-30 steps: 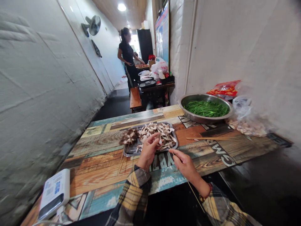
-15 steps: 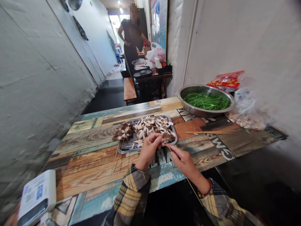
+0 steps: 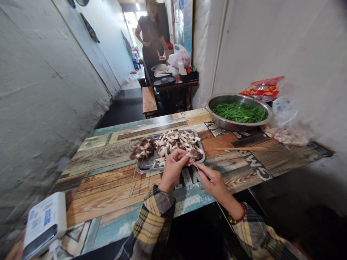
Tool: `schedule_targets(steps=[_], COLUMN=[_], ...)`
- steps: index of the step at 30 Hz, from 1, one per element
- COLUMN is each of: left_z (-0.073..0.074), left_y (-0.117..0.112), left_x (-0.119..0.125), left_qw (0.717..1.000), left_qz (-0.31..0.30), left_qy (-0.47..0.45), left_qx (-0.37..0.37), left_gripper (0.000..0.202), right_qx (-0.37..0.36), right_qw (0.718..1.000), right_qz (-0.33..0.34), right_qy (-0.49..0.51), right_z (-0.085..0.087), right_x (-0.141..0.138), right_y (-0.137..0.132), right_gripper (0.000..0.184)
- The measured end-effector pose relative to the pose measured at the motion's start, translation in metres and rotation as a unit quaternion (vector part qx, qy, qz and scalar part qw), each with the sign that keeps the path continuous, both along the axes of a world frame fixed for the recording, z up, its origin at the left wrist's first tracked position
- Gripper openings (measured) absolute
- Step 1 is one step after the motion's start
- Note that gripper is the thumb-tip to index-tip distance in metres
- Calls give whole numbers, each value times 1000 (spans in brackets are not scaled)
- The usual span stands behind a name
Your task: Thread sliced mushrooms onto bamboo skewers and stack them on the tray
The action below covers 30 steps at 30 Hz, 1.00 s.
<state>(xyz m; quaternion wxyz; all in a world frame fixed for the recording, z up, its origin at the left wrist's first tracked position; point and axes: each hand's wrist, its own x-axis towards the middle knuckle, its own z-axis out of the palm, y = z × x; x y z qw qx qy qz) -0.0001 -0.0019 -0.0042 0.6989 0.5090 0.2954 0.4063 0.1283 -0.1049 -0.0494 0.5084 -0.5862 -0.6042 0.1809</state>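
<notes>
My left hand (image 3: 175,168) pinches a brown oyster mushroom (image 3: 193,154) above the near right corner of a metal tray (image 3: 146,168). In my right hand (image 3: 213,180) is a thin wooden skewer (image 3: 195,165), its upper end at the mushroom and its long tail running down past my wrist. Whether the tip has gone through the mushroom I cannot tell. Torn oyster mushrooms (image 3: 173,142) are heaped in the tray. Threaded mushrooms (image 3: 142,148) on skewers rest over the tray's left edge, their bare sticks pointing toward me.
Spare skewers (image 3: 244,148) lie on the patterned table (image 3: 105,180) to the right. Behind them stand a steel basin (image 3: 235,126) of green chives and a clear plastic bag (image 3: 288,130). A white boxy device (image 3: 46,220) sits front left. A person (image 3: 150,39) stands beyond, near a bench (image 3: 149,99).
The view has tilted slightly, so the scene sits a little higher. Both hands keep their hold on the mushroom and skewer, with the right hand a touch lower along the stick.
</notes>
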Motion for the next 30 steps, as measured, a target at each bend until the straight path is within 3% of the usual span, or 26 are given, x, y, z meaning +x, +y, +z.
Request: schedule_targets(steps=[17, 30], left_z=[0, -5], left_y=[-4, -4], left_x=[3, 4], left_qw=[993, 987], left_qz=[36, 30], left_qy=[74, 97], left_qx=[83, 122], left_gripper=[17, 16], right_qx=[3, -38], right_qw=[1000, 996], right_qz=[-14, -77], right_qy=[13, -23], right_z=[3, 10], right_x=[0, -2], right_y=[1, 1], right_gripper=[37, 25])
